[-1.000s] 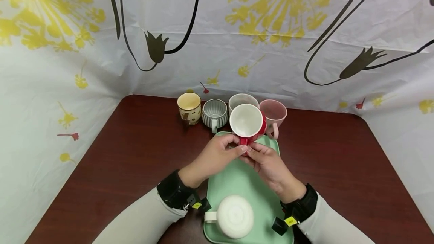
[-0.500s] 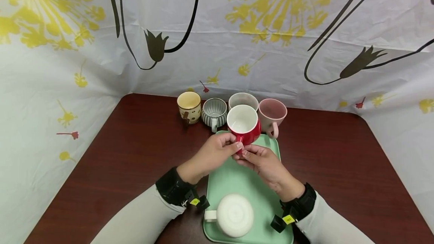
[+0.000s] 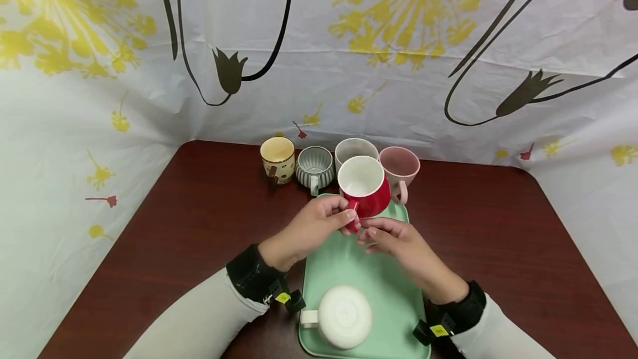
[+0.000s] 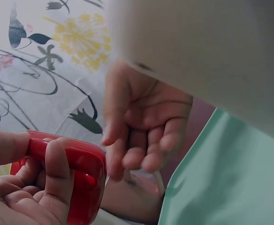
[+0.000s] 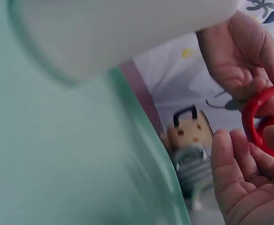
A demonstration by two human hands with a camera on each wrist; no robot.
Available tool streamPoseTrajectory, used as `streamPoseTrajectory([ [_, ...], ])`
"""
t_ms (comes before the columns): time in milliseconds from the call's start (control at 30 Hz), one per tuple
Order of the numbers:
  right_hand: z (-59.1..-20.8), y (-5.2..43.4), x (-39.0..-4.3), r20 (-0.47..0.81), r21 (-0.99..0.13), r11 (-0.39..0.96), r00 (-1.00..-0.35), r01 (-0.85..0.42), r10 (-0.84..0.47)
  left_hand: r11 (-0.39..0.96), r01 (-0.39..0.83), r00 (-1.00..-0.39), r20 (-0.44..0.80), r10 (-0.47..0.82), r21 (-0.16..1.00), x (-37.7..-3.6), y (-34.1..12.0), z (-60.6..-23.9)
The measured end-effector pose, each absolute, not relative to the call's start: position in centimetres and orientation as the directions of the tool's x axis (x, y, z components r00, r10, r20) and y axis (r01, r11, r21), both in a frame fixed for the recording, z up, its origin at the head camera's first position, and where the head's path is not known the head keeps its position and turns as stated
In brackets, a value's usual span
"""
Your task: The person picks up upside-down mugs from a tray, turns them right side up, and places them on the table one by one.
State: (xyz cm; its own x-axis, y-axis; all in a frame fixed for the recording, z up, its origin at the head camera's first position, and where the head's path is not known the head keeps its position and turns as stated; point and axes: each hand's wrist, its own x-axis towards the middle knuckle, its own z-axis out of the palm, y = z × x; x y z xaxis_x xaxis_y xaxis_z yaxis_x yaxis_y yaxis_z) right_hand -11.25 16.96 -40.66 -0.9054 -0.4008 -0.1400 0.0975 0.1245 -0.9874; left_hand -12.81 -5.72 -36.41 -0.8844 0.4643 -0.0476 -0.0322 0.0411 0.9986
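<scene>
A red mug with a white inside (image 3: 371, 202) is held above the far end of a green tray (image 3: 371, 270), its mouth up. My left hand (image 3: 316, 225) pinches its handle between thumb and fingers. Just right of the handle is my right hand (image 3: 406, 251), fingers loosely bent and holding nothing; its fingertips lie close under the mug. In the left wrist view the right hand (image 4: 144, 117) shows its palm beside the red mug (image 4: 87, 190). A white mug (image 3: 345, 317) sits upside down at the tray's near end, handle to the left.
Along the table's back stand a yellow spotted mug (image 3: 277, 160), a grey ribbed cup (image 3: 315, 169), a whitish cup (image 3: 355, 147) partly behind the red mug, and a pink mug (image 3: 400, 164). Patterned cloth (image 3: 309, 71) hangs behind the dark table (image 3: 498, 237).
My right hand has let go of the red mug's handle and drawn back slightly right. My left hand keeps its grip, and the mug has turned to show more of its red side.
</scene>
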Motion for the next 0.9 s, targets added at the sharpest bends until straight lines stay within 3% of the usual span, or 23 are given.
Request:
streamPoseTrajectory([
  [133,-40.5,19.5,-10.2,-0.045,-0.946,0.312,-0.921,-0.085,-0.387,0.053,-0.010,-0.862,-0.036,0.506,0.999,-13.2,-5.2,-35.6],
  [233,-40.6,21.5,-9.1,0.053,-0.845,0.481,-0.933,-0.233,-0.357,0.080,0.004,-0.852,-0.039,0.522,0.997,-13.6,-4.7,-34.8],
  [367,-41.1,23.8,-7.7,0.151,-0.690,0.644,-0.936,-0.330,-0.317,0.130,-0.009,-0.851,-0.076,0.520,0.992,-14.0,-3.6,-33.7],
  [667,-41.9,27.3,-5.8,0.256,-0.504,0.765,-0.915,-0.401,-0.311,0.145,-0.072,-0.839,-0.138,0.526,0.987,-15.1,1.4,-32.9],
  [900,-42.4,28.6,-5.1,0.327,-0.295,0.864,-0.893,-0.408,-0.310,0.156,-0.112,-0.831,-0.178,0.527,0.981,-16.0,5.8,-32.6],
])
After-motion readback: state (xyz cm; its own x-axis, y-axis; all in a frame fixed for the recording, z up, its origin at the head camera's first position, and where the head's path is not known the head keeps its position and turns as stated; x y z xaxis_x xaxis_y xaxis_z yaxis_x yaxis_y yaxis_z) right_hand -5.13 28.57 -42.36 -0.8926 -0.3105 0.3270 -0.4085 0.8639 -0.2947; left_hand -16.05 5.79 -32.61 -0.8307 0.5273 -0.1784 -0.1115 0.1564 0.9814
